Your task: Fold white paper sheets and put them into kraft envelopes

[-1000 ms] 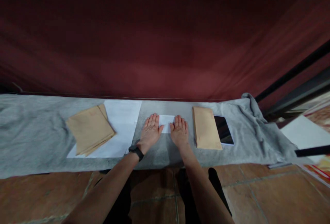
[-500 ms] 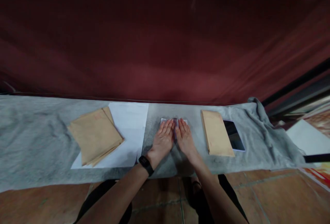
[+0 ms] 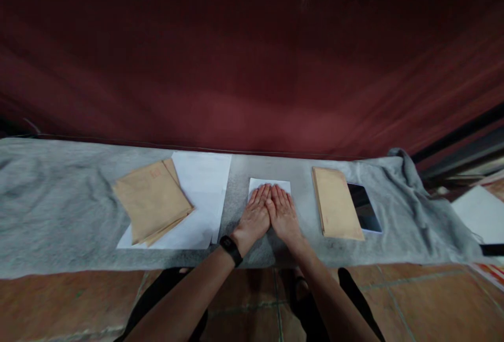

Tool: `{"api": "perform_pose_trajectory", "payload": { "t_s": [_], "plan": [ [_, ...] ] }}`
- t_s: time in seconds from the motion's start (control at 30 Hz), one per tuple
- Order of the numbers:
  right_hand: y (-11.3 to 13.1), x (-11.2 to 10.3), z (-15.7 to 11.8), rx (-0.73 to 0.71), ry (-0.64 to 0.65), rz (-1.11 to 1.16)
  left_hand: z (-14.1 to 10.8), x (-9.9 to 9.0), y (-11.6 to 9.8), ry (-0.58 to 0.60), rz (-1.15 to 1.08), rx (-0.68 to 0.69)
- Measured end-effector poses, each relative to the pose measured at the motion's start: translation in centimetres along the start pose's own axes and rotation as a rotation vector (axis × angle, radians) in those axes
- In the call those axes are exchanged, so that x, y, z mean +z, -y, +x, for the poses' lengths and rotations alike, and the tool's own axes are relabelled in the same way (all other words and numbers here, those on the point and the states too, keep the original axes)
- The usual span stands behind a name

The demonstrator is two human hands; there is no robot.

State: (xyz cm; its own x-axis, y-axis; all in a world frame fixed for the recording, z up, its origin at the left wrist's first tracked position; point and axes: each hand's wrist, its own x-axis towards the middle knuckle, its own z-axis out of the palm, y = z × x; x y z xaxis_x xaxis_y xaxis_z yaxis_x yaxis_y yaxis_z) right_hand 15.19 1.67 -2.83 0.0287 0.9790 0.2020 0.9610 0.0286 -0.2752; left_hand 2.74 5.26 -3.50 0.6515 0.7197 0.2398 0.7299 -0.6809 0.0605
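A small white piece of paper (image 3: 270, 181), perhaps folded, lies on the grey cloth in front of me. My left hand (image 3: 256, 210) rests flat on it, fingers stretched out, with a black band on the wrist. Right beside it, my right hand (image 3: 282, 213) also lies flat on the paper, its thumb touching the left hand. Both hands cover most of the paper; only its far edge and corners show. Neither hand grips anything.
Brown envelopes (image 3: 153, 200) lie fanned over white paper sheets (image 3: 202, 179) at left. At right, another stack of brown envelopes (image 3: 338, 205) partly covers a dark-screened device (image 3: 366, 208). Grey cloth (image 3: 59, 200) covers the long surface, with a dark red wall or curtain (image 3: 236, 69) behind.
My two hands have come together over the paper and slid slightly toward me, so more of its far edge shows. The whole view has shifted slightly.
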Motion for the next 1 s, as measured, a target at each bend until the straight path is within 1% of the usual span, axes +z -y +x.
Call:
{"api": "perform_pose_trajectory", "payload": {
  "t_s": [0.13,0.2,0.4,0.57,0.7,0.8,0.9,1.0],
  "plan": [
    [-0.2,-0.4,0.2,0.014,0.03,-0.035,0.1,0.0,0.1,0.0,-0.021,-0.011],
    [-0.5,-0.5,0.2,0.024,0.025,-0.053,0.2,-0.2,0.1,0.002,-0.024,-0.017],
    [-1.9,-0.9,-0.5,0.026,-0.026,-0.099,0.2,-0.6,-0.1,-0.026,-0.024,-0.127],
    [-3.0,-1.5,-0.8,0.087,-0.013,-0.122,0.1,-0.4,-0.3,-0.05,-0.015,-0.228],
    [-3.5,-1.8,-0.9,0.126,0.007,-0.144,0.2,-0.5,-0.3,-0.057,-0.011,-0.268],
    [-3.9,-2.0,-1.0,0.177,-0.006,-0.149,0.4,-0.9,-0.1,-0.042,0.002,-0.294],
    [-3.6,-2.3,-1.1,0.188,-0.057,-0.118,0.4,-1.2,-0.1,-0.073,-0.001,-0.264],
    [-2.2,-2.6,-1.2,0.097,-0.079,-0.013,-0.5,-0.9,-0.8,-0.117,-0.044,-0.125]
  ]
}}
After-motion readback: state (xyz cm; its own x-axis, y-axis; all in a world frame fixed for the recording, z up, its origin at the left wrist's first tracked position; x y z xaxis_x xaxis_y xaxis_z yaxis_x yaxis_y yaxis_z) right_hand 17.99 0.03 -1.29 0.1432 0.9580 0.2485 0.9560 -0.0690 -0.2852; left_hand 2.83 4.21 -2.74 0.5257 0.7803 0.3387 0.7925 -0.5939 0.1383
